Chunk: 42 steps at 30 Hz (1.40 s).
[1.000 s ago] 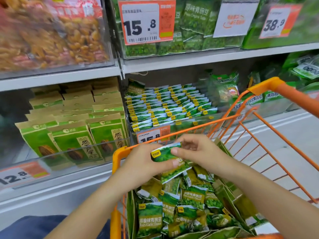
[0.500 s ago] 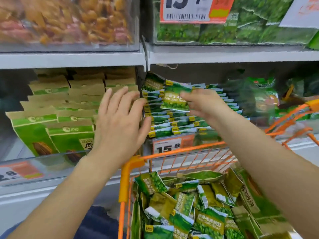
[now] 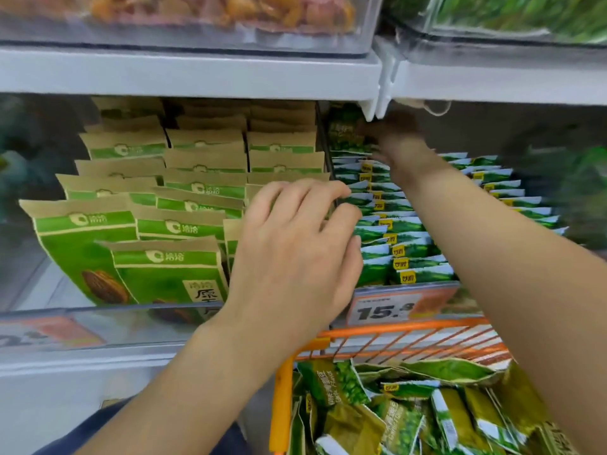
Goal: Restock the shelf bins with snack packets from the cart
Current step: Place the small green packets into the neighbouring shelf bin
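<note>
One packet (image 3: 345, 136) pinched in right hand (image 3: 392, 139), upright at bin (image 3: 404, 290) rear; left hand (image 3: 295, 254) loosely curled, holding nothing, nearer bin front.

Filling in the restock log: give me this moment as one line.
right hand: holds green packet at bin back | left hand: open, fingers at packet rows | cart: packets remain

A white shelf (image 3: 197, 73) runs across the top and carries clear bins (image 3: 197, 34) of snacks. On the level below, kraft-and-green bags (image 3: 170, 224) stand in rows on the left. Just right of them, small green packets (image 3: 410, 251) sit in tight rows behind an orange price tag (image 3: 394, 307).
</note>
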{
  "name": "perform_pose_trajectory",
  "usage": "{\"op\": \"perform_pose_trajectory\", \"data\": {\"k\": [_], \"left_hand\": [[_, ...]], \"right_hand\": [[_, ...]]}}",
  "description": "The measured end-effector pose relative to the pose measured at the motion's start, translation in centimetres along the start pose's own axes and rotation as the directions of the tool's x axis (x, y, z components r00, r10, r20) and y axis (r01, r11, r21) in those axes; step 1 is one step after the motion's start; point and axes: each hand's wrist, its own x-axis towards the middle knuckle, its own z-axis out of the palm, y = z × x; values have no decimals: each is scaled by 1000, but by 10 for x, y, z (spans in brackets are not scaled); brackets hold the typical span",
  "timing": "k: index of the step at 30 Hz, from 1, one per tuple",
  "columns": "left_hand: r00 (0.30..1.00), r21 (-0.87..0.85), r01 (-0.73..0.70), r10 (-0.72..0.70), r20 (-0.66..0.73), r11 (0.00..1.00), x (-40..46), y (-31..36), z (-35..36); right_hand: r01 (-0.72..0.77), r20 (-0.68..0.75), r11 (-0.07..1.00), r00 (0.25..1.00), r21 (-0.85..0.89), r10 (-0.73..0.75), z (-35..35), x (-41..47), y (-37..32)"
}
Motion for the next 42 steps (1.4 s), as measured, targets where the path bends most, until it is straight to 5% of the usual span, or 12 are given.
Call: {"op": "perform_pose_trajectory", "data": {"k": [4,9,14,17,27,34,38,42], "left_hand": [[1000,14,26,-26,13,1000,0,3,-1],[999,27,39,-40,22,999,2,7,-1],[999,38,30,-31,27,999,2,7,0],[999,37,19,-21,32,999,2,6,0],[1000,32,1,-2,22,999,1,3,1],[999,54,-17,14,50,998,3,4,3],[999,20,-38,39,-13,999,0,7,-4],[988,-175,-152,148,-36,973,-15,31,-16]], "right_hand": [[44,75,993,997,-114,-36,-1,-1,9],[53,10,999,999,11,-53,5,-3,18],[137,1,918,989,-373,-148,13,-2,23],[156,-99,877,970,-454,-224,14,-4,23],[99,-88,909,985,-405,-146,12,5,24],[35,125,928,992,-371,13,-6,-18,6],[87,41,938,996,-335,-78,-43,-66,-10],[330,13,916,942,-230,-336,-81,-161,-11]]}}
